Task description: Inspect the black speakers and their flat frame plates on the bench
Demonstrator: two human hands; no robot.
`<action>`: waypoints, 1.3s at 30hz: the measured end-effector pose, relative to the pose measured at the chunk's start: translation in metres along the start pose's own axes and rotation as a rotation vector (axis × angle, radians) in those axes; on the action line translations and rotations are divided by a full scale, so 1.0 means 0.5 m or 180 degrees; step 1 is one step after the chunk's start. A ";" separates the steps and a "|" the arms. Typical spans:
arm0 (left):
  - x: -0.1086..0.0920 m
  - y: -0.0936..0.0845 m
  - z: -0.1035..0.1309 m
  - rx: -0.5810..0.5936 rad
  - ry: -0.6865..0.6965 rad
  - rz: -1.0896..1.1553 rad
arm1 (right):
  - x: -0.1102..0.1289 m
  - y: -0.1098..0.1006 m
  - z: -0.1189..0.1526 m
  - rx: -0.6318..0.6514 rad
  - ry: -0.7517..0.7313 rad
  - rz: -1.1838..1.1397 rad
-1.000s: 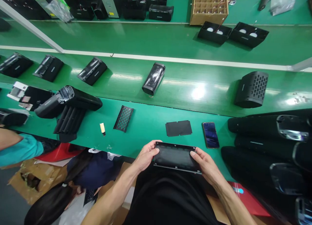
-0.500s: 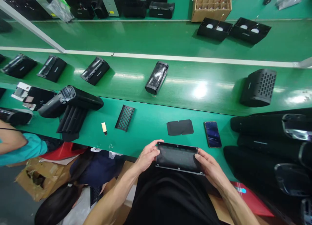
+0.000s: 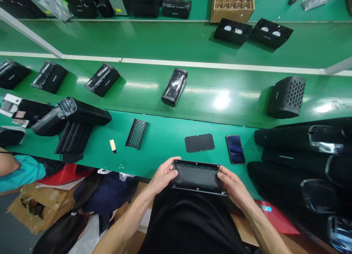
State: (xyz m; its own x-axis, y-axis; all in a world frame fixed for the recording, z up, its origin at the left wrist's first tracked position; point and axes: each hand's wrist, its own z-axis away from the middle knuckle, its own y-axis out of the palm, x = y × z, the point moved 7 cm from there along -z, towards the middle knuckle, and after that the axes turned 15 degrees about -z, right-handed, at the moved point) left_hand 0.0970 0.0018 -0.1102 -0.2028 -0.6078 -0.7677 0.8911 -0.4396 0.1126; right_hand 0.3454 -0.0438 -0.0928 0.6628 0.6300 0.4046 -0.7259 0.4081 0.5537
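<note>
Panel (image 3: pixel 196 176) is spanning your left grip (image 3: pixel 162 177) and right grip (image 3: pixel 233 182), both clasping its ends; uneven thumb pressure could be tipping it.

Behind the panel (image 3: pixel 196 176), 1 sheet (image 3: pixel 199 142) lies between grille (image 3: pixel 136 133) and phone (image 3: pixel 235 149).

one held panel (image 3: pixel 195 176), one black sheet (image 3: pixel 199 143), one phone (image 3: pixel 235 149)

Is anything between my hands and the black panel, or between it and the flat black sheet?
Nothing visible: your left hand and right hand hold the black panel by its ends, and no object shows between it and the flat black sheet. The phone lies to the sheet's right.
</note>
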 end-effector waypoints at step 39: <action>-0.037 -0.002 0.004 -0.0145 0.0047 -0.0399 | 0.010 -0.031 -0.009 -0.0451 -0.0211 0.0668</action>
State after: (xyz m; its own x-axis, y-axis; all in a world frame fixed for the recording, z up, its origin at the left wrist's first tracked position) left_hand 0.0991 0.0122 -0.0947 -0.3080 -0.5400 -0.7833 0.8767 -0.4808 -0.0132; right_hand 0.3591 -0.0442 -0.1026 0.5021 0.6680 0.5493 -0.8642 0.3643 0.3469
